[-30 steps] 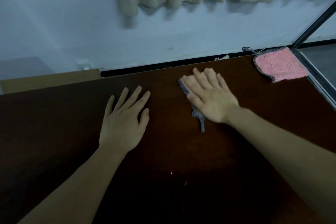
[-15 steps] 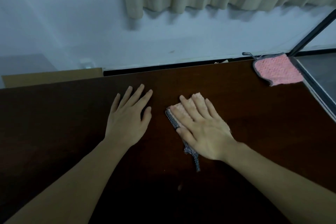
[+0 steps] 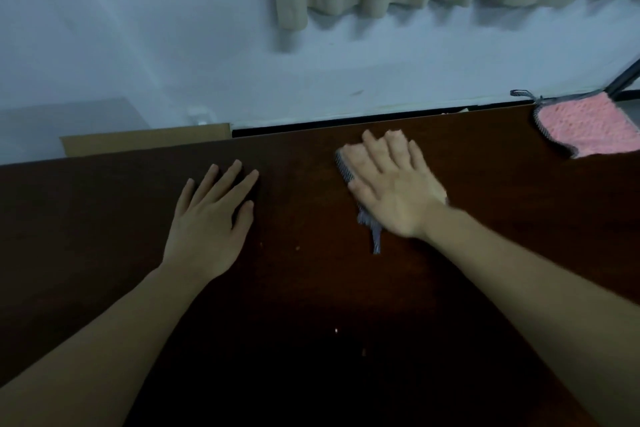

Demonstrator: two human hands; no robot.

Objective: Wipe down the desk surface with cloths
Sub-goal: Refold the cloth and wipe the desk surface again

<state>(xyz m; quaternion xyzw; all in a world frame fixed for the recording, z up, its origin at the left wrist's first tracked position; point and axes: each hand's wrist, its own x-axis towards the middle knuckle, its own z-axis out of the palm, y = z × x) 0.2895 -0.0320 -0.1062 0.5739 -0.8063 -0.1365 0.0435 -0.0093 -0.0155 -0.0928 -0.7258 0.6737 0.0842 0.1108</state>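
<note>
Right hand [image 3: 391,187] lies flat, fingers straight and spread, pressing a grey-edged cloth [image 3: 367,218] onto the dark wooden counter [image 3: 311,288] near its far edge; only the cloth's grey border and trailing loop show from under the palm. Left hand [image 3: 211,218] rests flat and empty on the counter, well apart to the left, bracing. A second, pink cloth [image 3: 588,126] lies unused at the far right corner; specks dot the near surface, so strokes likely need even palm pressure, overlapping passes, working toward the near edge.
</note>
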